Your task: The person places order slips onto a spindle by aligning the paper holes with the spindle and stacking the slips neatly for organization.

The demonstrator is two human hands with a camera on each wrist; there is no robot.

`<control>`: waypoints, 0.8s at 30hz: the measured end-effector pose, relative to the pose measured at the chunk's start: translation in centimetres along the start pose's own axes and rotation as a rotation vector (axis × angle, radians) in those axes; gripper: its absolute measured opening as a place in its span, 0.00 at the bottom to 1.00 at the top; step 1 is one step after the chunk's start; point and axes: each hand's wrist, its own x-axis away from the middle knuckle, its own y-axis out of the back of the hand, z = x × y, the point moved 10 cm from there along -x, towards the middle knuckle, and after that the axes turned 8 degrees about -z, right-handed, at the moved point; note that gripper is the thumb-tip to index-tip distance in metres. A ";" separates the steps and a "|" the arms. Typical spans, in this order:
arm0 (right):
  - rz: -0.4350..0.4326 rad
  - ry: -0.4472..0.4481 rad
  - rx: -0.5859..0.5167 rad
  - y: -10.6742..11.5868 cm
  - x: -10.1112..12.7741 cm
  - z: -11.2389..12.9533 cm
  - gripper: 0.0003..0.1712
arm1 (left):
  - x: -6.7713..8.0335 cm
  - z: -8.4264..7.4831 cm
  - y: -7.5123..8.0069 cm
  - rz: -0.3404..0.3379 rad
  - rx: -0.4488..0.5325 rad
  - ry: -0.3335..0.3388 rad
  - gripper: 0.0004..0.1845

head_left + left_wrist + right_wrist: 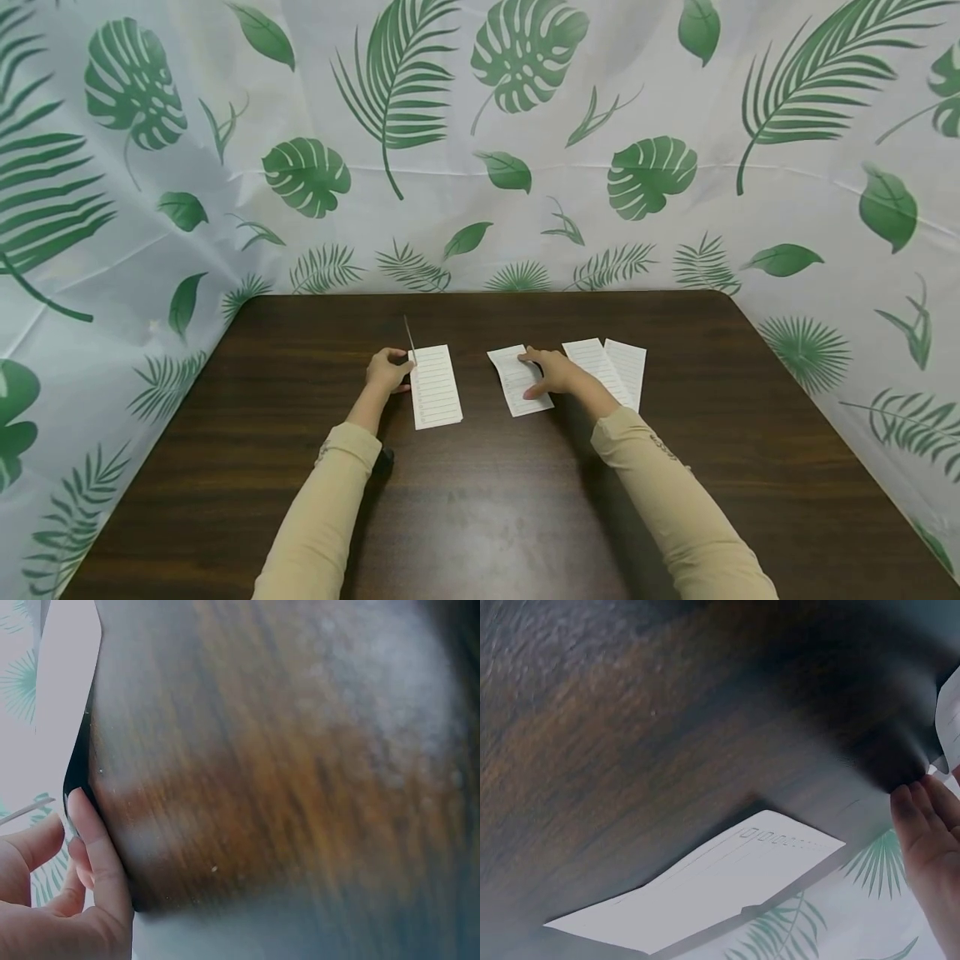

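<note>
A stack of lined white paper slips [436, 387] lies left of the table's middle. My left hand [386, 372] pinches its left edge between thumb and fingers, close to a thin pale strip [409, 337] that points up and away. In the left wrist view the pale stack edge [67, 682] runs down to the index fingertip, and the strip [26, 810] ends near the thumb. My right hand [553, 372] spreads over another lined slip [517, 387], thumb and index finger apart, touching its right side. That slip looks slightly bent.
Two more lined slips [596, 367] [628, 367] overlap to the right, partly behind my right forearm. A small black object [383, 462] shows beside my left sleeve. The dark wooden table [480, 508] ends at a leaf-print curtain [442, 217] behind.
</note>
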 end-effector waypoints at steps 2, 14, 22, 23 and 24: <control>-0.007 -0.005 -0.002 0.0 -0.1 -0.1 0.44 | 0.1 0.0 0.0 0.003 0.017 0.007 0.18; -0.161 0.042 0.040 -0.1 -1.8 -1.2 0.38 | 0.2 0.0 0.2 0.048 0.119 0.044 0.18; -0.095 -0.064 0.077 -0.5 -2.3 -1.8 0.41 | 0.8 -0.2 0.6 0.077 0.109 0.036 0.18; -0.113 -0.034 0.066 -1.0 -2.9 -2.8 0.41 | 0.8 -0.2 0.6 0.078 0.106 0.036 0.18; -0.098 -0.047 0.057 -1.6 -3.5 -3.6 0.43 | 0.8 -0.2 0.6 0.079 0.104 0.035 0.18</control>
